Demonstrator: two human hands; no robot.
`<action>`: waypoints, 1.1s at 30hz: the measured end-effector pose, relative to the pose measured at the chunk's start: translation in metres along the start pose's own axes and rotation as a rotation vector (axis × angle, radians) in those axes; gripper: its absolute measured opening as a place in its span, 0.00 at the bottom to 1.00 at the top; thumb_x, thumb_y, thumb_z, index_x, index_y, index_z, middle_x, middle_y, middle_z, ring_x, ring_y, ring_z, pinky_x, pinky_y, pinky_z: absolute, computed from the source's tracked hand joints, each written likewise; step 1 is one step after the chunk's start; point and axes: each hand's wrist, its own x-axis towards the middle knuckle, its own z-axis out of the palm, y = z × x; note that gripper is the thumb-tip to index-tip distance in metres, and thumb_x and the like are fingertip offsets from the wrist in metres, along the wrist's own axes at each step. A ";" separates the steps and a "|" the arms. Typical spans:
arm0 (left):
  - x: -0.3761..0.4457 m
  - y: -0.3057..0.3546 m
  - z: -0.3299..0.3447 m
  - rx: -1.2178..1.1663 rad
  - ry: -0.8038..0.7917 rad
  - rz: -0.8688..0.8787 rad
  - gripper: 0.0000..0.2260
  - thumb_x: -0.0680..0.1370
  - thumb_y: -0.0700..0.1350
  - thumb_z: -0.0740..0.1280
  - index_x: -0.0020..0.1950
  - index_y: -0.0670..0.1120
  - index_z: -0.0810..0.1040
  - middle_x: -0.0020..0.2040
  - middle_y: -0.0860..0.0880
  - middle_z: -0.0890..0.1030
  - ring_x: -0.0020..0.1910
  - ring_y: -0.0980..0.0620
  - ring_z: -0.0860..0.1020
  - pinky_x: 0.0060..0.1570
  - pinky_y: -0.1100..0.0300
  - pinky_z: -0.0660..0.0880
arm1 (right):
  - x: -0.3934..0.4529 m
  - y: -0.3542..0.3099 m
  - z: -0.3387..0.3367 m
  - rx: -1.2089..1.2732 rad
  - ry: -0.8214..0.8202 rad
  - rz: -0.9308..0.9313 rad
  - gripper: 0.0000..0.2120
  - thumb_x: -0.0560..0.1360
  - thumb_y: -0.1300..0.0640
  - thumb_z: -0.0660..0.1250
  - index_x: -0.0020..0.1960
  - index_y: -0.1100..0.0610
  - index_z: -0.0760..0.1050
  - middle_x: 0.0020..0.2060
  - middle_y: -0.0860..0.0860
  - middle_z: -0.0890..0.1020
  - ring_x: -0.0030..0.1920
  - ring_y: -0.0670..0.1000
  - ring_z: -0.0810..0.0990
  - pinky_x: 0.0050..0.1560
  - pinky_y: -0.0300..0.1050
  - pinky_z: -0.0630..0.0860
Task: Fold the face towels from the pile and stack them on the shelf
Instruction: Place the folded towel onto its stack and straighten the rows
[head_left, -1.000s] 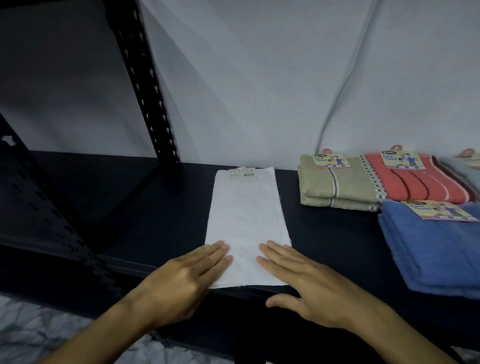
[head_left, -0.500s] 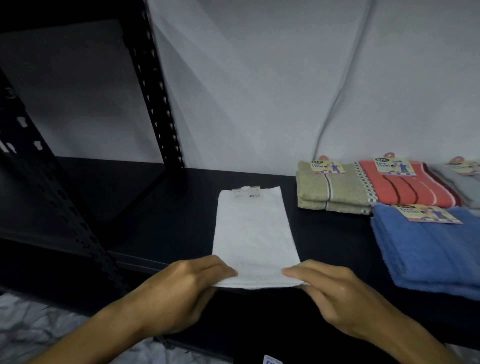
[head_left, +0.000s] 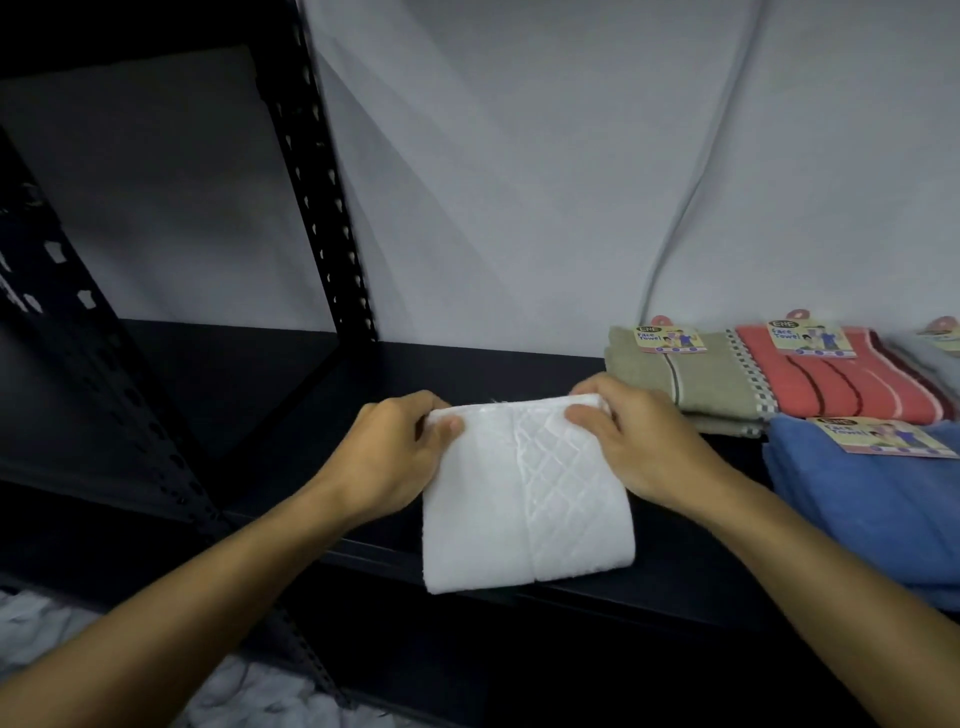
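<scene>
White towel (head_left: 524, 499) folded over, both hands pinching far corners: left hand (head_left: 387, 457), right hand (head_left: 641, 441) | folded towels (head_left: 810, 384) stacked at 2 o'clock | stacking pending

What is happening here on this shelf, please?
A person is folding a white face towel on the dark shelf. The left hand and the right hand each pinch a far corner of it, and the near folded edge hangs slightly over the shelf front. To the right lie folded towels with paper labels: an olive towel, a coral striped towel and a blue towel. The white towel is not yet stacked with them.
</scene>
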 end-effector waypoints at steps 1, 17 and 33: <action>0.012 -0.006 0.006 0.047 -0.010 -0.043 0.08 0.82 0.53 0.63 0.47 0.53 0.79 0.41 0.55 0.81 0.39 0.58 0.80 0.38 0.64 0.77 | 0.012 0.003 0.006 -0.068 -0.032 0.042 0.05 0.80 0.51 0.62 0.52 0.51 0.74 0.41 0.49 0.78 0.40 0.49 0.78 0.40 0.45 0.74; 0.070 -0.025 0.041 0.305 -0.181 -0.334 0.10 0.80 0.49 0.66 0.57 0.45 0.77 0.53 0.47 0.79 0.50 0.47 0.79 0.53 0.50 0.79 | 0.062 0.030 0.041 -0.475 -0.233 0.141 0.10 0.79 0.51 0.64 0.57 0.55 0.74 0.56 0.51 0.76 0.54 0.52 0.76 0.51 0.48 0.75; 0.077 0.003 -0.026 0.146 -0.386 -0.103 0.02 0.79 0.42 0.68 0.51 0.45 0.79 0.47 0.48 0.83 0.41 0.52 0.84 0.43 0.61 0.81 | 0.066 0.005 -0.011 -0.301 -0.408 0.142 0.04 0.73 0.52 0.67 0.47 0.51 0.76 0.43 0.50 0.81 0.31 0.48 0.77 0.33 0.41 0.75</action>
